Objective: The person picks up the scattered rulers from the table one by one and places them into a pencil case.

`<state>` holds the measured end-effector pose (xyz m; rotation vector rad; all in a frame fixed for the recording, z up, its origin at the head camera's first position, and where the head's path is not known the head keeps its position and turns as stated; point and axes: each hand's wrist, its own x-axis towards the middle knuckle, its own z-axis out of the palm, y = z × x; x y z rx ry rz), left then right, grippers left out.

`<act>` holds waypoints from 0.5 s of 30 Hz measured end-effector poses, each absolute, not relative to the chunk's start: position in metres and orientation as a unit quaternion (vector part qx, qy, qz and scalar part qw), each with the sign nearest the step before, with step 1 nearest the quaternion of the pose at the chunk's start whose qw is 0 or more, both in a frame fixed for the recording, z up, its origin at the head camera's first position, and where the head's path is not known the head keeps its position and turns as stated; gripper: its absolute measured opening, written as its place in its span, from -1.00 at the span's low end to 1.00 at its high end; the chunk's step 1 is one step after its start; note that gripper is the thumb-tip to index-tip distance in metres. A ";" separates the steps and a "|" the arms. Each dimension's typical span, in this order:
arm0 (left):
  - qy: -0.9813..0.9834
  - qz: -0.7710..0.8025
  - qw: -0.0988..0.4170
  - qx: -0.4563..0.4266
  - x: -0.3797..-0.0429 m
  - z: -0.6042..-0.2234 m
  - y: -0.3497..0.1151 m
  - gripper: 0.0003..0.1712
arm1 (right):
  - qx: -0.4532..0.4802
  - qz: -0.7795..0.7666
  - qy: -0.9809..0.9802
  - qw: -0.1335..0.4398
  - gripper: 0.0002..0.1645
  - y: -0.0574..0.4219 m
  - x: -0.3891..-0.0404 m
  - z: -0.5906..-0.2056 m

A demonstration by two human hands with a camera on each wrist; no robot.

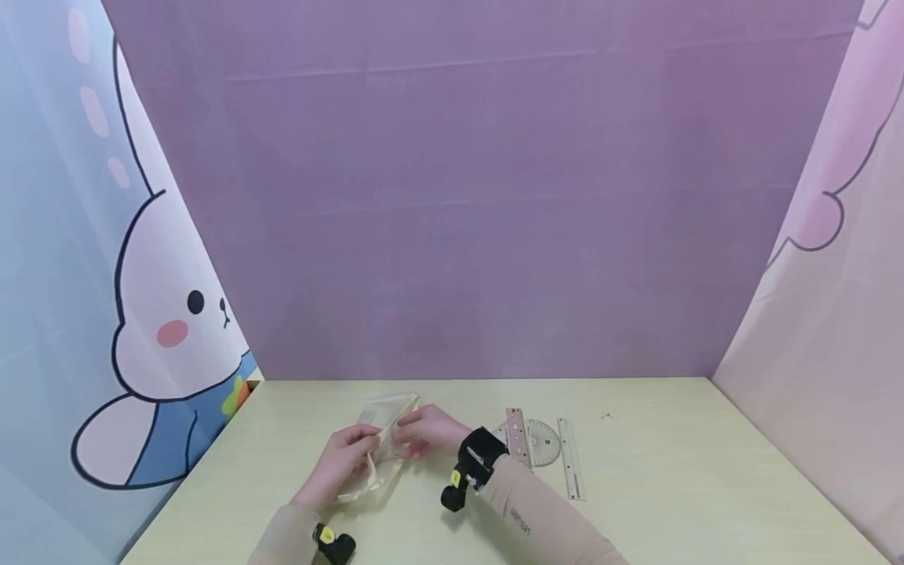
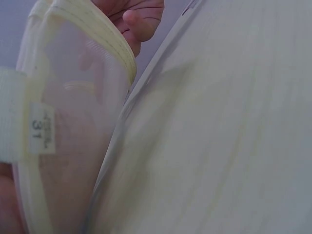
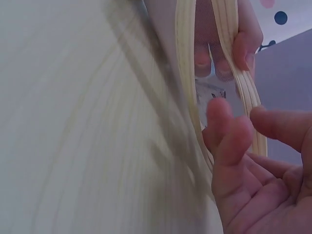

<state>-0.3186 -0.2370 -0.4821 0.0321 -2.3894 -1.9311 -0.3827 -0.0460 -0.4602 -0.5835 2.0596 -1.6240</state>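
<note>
A see-through mesh zipper pouch (image 1: 384, 447) with cream edging stands tilted over the table, its mouth spread apart. My left hand (image 1: 346, 455) grips its near left side, with fingers partly showing through the mesh in the right wrist view. At the far edge, the thumb of my right hand (image 3: 268, 180) overlaps one zipper strip (image 3: 247, 90), while other fingers curl in front of the mouth. A white label (image 2: 43, 129) marked 31 shows on the pouch in the left wrist view.
To the right lie a pink ruler (image 1: 518, 435), a clear protractor (image 1: 545, 443) partly under it, and a clear ruler (image 1: 571, 459). Small dark marks (image 1: 606, 416) show farther right on the pale table (image 1: 678, 486). A purple backdrop (image 1: 487, 235) rises behind the table.
</note>
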 end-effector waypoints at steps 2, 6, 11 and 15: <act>-0.778 -0.627 0.035 0.008 -0.319 -0.482 -0.237 -0.72 | -0.216 -0.588 0.746 0.228 -0.48 -0.048 -0.381 -0.459; -0.775 -0.631 0.035 0.010 -0.320 -0.482 -0.237 -0.72 | -0.217 -0.589 0.742 0.234 -0.51 -0.051 -0.378 -0.456; -0.767 -0.640 0.032 0.013 -0.319 -0.481 -0.237 -0.71 | -0.220 -0.578 0.749 0.238 -0.58 -0.053 -0.373 -0.454; -0.770 -0.637 0.036 0.010 -0.317 -0.481 -0.237 -0.73 | -0.222 -0.572 0.753 0.237 -0.62 -0.052 -0.371 -0.453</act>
